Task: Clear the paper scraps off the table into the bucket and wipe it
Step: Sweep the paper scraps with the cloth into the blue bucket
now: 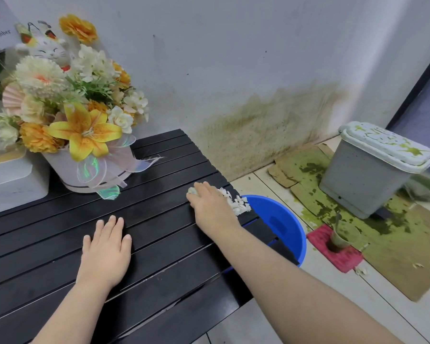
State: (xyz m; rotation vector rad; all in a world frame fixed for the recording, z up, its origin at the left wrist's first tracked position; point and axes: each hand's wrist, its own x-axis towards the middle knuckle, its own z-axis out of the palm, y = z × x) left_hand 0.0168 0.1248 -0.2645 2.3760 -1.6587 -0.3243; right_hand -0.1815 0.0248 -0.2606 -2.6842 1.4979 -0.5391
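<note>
A pile of white paper scraps (237,203) lies at the right edge of the black slatted table (159,244), just above the blue bucket (283,219) standing on the floor below that edge. My right hand (211,207) rests on the table right beside the scraps. Its fingers curl over a pale crumpled wad (192,191) that pokes out at the fingertips. Further left, my left hand (106,249) lies flat on the slats with straight fingers and holds nothing.
A flower arrangement in a white pot (85,175) and a white box (13,180) stand at the table's back left. On the floor to the right are a grey lidded bin (368,177), green-stained cardboard (395,256), and a cup on a pink cloth (343,237).
</note>
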